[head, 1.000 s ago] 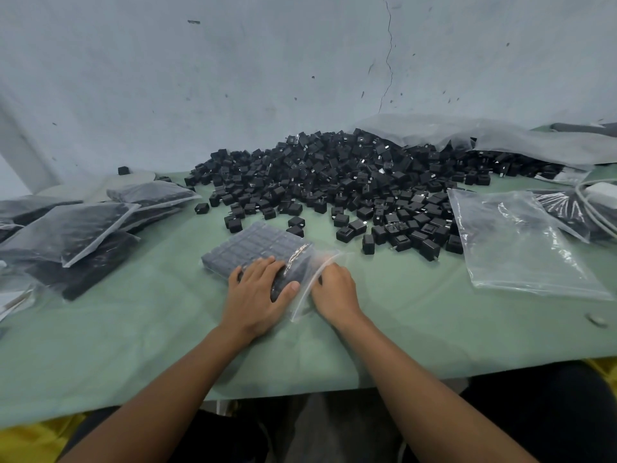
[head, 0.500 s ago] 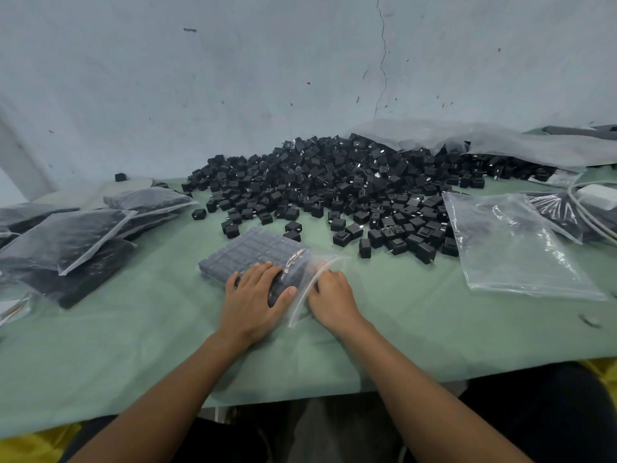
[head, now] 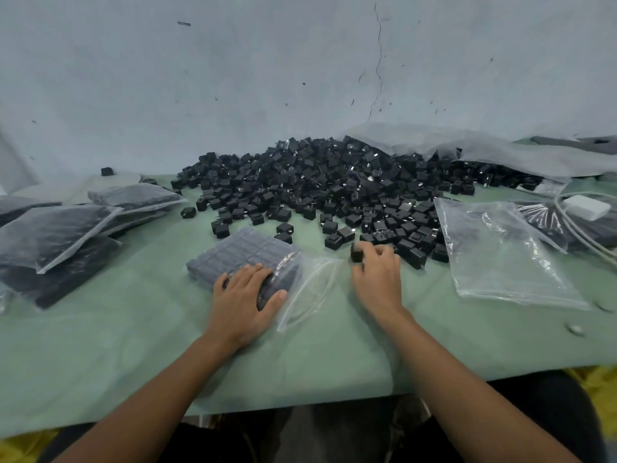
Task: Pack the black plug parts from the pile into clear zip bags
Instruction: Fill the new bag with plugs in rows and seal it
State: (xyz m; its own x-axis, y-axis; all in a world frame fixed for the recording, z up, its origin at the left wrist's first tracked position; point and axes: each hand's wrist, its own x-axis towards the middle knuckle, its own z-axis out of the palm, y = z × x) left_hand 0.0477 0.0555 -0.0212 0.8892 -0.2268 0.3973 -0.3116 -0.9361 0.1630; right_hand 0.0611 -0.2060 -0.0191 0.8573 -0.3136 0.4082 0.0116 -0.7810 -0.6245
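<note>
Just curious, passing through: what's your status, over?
Left hand presses filled zip bag, mouth open. Right hand pinches one plug part at pile edge. Nothing blocking.

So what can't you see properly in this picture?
Head view: the left hand covers the near corner of the filled bag.
The clear sheet hides the pile's far right side.
Left edge cuts off the stacked bags.
The right hand is blurred; its hold on the plug part is unclear.
</note>
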